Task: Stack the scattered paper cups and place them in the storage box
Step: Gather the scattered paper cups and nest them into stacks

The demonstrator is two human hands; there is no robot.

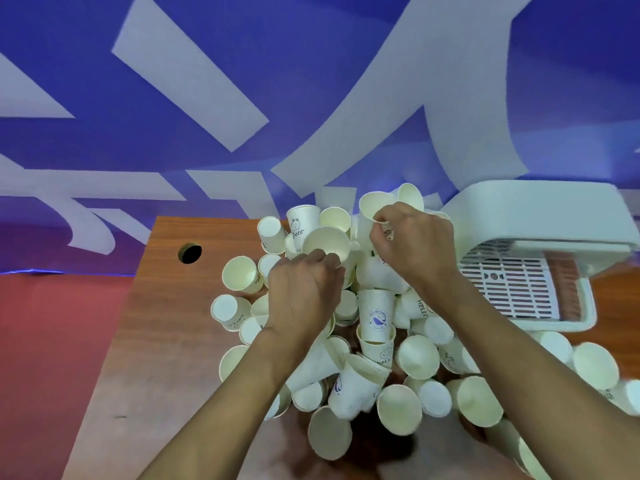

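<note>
wood-grain table [156, 323]: open room on its left side around a round cable hole [189, 253]; the right side is taken by the white plastic storage box [540, 209], slatted floor, rounded rim. paper cups [375, 315], smooth tapered, cream inside, printed logos, lie heaped mid-table down to the near edge. left hand [301, 292] curls its fingers on the rim of a near cup [325, 242]; right hand [412, 244] pinches the rim of a far cup [372, 204] atop the heap, near the box.
</note>
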